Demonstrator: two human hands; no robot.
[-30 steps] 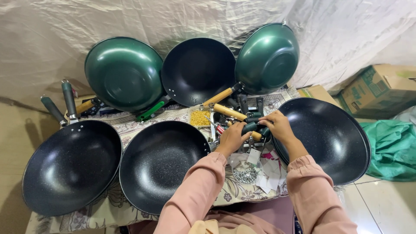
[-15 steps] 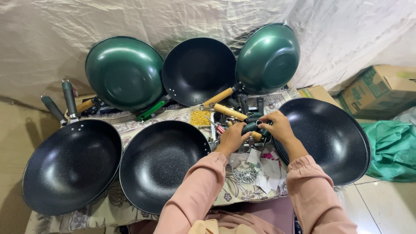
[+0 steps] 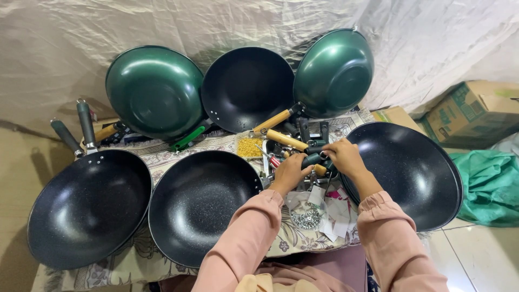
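Dark green handle [image 3: 312, 159], short and rounded, gripped between both hands at the rim of the right-hand black wok [image 3: 416, 173], close to the middle of the patterned cloth [image 3: 162, 157]. Left hand [image 3: 290, 172] curled over the near end of that handle, fingers closed around it. Right hand [image 3: 344, 157] wrapped over the far end where it meets the wok's edge, fingers bent and closed; exact contact under the fingers hidden, so unclear whether anything else sits in the grip. Pink sleeves [image 3: 248, 238] reaching up from the bottom edge.

Just beyond the hands, a wooden handle [image 3: 286, 139] lying loose beside a small clear box of yellow bits [image 3: 250, 147]. Below the hands, a pile of small metal washers [image 3: 306, 217] and scraps of paper [image 3: 336, 213].

Two more black woks in the near row: one in the middle [image 3: 203, 205], one at the far left [image 3: 86, 208] with a grey handle [image 3: 85, 124] fitted. Against the pale sheet [image 3: 216, 24] behind, three woks leaning: a green one turned outward at left [image 3: 154, 92], a black one in the centre [image 3: 247, 86], another green one at right [image 3: 334, 73]. Cardboard box [image 3: 470, 111] and green fabric [image 3: 489, 186] off to the right on the floor.
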